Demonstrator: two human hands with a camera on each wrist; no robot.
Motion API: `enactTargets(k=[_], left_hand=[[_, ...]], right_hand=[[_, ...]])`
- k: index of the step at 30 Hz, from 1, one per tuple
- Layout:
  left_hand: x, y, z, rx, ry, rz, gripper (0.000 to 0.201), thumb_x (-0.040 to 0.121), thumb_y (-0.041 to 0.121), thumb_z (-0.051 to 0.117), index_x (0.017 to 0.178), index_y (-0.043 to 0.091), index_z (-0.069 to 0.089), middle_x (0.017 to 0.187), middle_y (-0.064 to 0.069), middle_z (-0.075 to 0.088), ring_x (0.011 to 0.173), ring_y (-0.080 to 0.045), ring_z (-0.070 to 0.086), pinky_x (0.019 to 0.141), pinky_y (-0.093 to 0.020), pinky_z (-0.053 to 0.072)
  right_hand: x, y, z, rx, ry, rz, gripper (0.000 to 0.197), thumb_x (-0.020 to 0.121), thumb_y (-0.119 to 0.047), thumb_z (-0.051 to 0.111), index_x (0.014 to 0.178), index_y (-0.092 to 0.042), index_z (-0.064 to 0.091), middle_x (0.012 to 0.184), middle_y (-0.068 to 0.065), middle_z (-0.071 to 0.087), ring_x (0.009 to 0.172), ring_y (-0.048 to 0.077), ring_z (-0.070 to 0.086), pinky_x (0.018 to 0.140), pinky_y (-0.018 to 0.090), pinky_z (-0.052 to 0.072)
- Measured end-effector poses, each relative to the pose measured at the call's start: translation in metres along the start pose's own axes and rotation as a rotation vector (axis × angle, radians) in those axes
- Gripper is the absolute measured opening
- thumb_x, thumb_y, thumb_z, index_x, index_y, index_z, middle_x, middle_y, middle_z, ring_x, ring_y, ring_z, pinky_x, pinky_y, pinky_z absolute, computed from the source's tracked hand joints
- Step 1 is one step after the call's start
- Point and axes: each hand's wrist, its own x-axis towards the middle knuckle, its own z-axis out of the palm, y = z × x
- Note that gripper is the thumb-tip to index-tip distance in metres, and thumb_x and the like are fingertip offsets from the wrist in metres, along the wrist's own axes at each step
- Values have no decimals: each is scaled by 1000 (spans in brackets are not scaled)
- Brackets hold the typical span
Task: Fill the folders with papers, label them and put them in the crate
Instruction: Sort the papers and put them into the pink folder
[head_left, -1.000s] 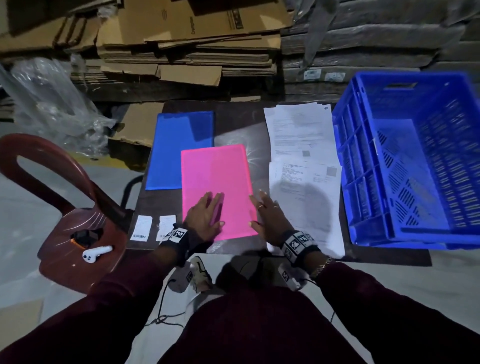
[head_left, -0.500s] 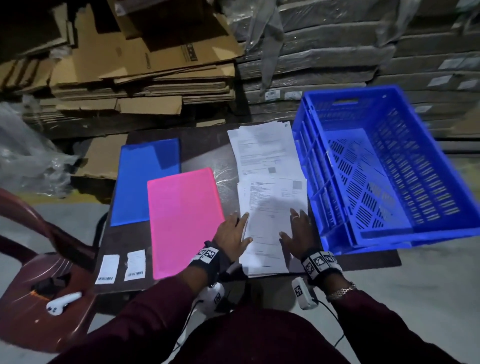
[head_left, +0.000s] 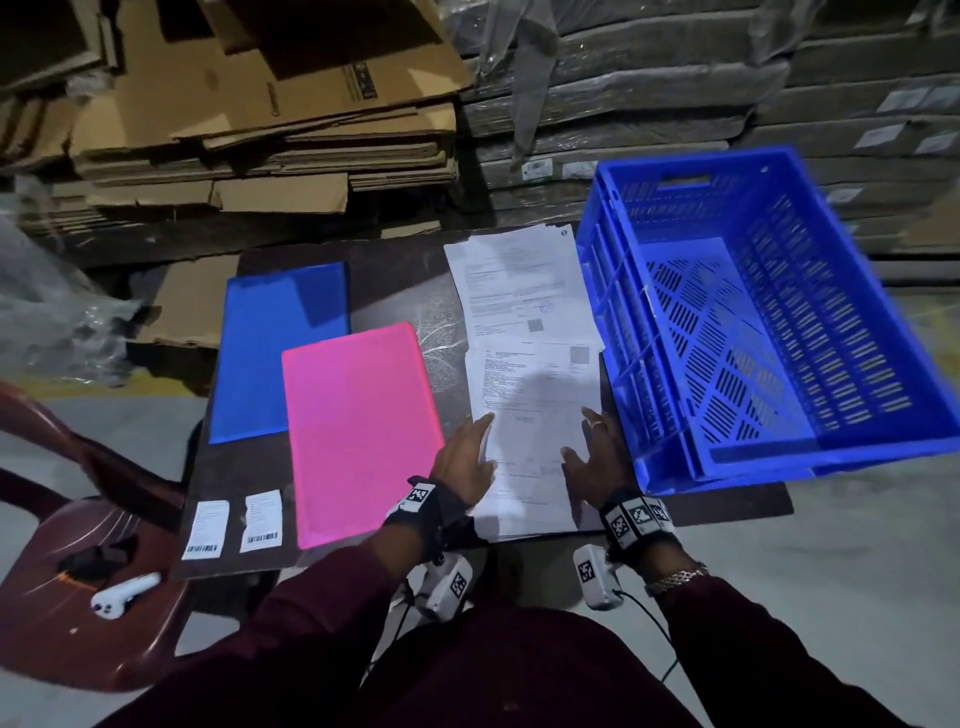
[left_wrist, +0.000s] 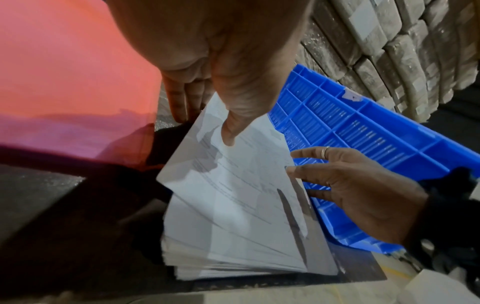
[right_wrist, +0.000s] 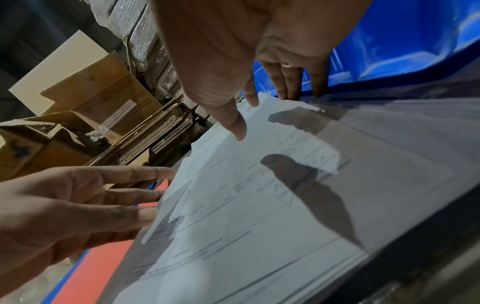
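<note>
A stack of white printed papers (head_left: 530, 415) lies on the dark table (head_left: 234, 467), between a pink folder (head_left: 361, 431) and an empty blue crate (head_left: 753, 322). A blue folder (head_left: 270, 343) lies partly under the pink one. My left hand (head_left: 467, 457) rests with straight fingers on the stack's left edge, its thumb (left_wrist: 231, 131) on the top sheet. My right hand (head_left: 597, 452) lies flat at the stack's right edge, next to the crate wall, thumb (right_wrist: 236, 125) on the paper (right_wrist: 259, 205). Two barcode labels (head_left: 234, 522) lie at the table's near left corner.
A dark red plastic chair (head_left: 78, 582) stands to the left, with a white handheld device (head_left: 122, 600) on its seat. Flattened cardboard boxes (head_left: 270, 130) and wrapped bundles (head_left: 675, 93) are stacked behind the table. The crate overhangs the table's right edge.
Both hands moved from the pink folder rightward to the paper stack, and now flank its near end. The head view has swung to the right.
</note>
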Motion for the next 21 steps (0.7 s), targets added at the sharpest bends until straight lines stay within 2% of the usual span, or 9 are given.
enactTargets(k=[3, 5, 8, 12, 14, 16, 18, 20, 21], left_hand=[[-3, 3, -2, -31, 39, 3, 69, 87, 9, 65, 148, 22, 37, 153, -7, 38, 143, -25, 33, 114, -38, 33], [-4, 2, -3, -35, 85, 12, 66, 86, 6, 62, 146, 22, 42, 152, -5, 41, 141, -24, 36, 113, -34, 33], [-5, 6, -7, -25, 136, 1, 62, 85, 4, 59, 143, 22, 47, 148, -5, 47, 138, -22, 41, 111, -30, 33], [-7, 11, -7, -21, 116, -6, 61, 85, 4, 62, 143, 20, 48, 146, -8, 49, 134, -27, 46, 107, -32, 37], [-8, 13, -8, -31, 113, 2, 61, 85, 3, 63, 142, 19, 48, 146, -8, 49, 132, -28, 47, 106, -33, 39], [-8, 14, -7, -33, 122, 3, 62, 84, 3, 63, 142, 19, 48, 146, -6, 48, 132, -28, 48, 105, -34, 40], [-9, 15, -8, -36, 145, -2, 63, 84, 2, 63, 142, 19, 48, 147, -6, 48, 132, -28, 47, 106, -36, 41], [-10, 15, -9, -61, 177, 7, 63, 82, -2, 61, 141, 18, 49, 144, -7, 50, 130, -28, 49, 106, -39, 42], [-11, 15, -9, -66, 196, 23, 63, 81, -4, 60, 140, 16, 50, 141, -8, 52, 127, -28, 50, 104, -39, 44]], right_hand=[[-1, -7, -3, 88, 46, 1, 56, 87, -5, 65, 140, -13, 48, 150, 4, 35, 132, 19, 49, 106, 35, 44], [1, -5, -1, 86, 64, -1, 55, 86, -10, 66, 138, -17, 49, 149, 4, 38, 134, 20, 46, 108, 42, 44], [3, 0, 3, 37, 48, -23, 62, 83, -29, 65, 141, -30, 44, 154, 2, 36, 145, 20, 30, 115, 49, 33], [0, -2, 1, -187, -18, 13, 62, 91, -26, 64, 148, -22, 40, 160, 5, 26, 150, 19, 15, 122, 41, 15], [2, 0, 3, -144, -54, 19, 59, 90, -23, 64, 145, -22, 43, 158, 5, 30, 149, 18, 20, 122, 41, 20], [3, 1, 5, 120, -82, 61, 53, 88, -11, 65, 137, -22, 49, 152, 3, 39, 143, 19, 36, 111, 42, 40], [2, 1, 6, 352, -68, 109, 49, 89, 3, 60, 131, -18, 51, 145, 3, 44, 136, 19, 45, 88, 33, 55], [1, -2, 2, 432, -33, 115, 46, 90, 9, 56, 130, -13, 52, 140, 5, 47, 132, 16, 47, 70, 18, 54], [2, -4, -1, 425, -5, 99, 45, 90, 9, 57, 130, -11, 53, 137, 6, 50, 130, 16, 49, 68, 13, 53]])
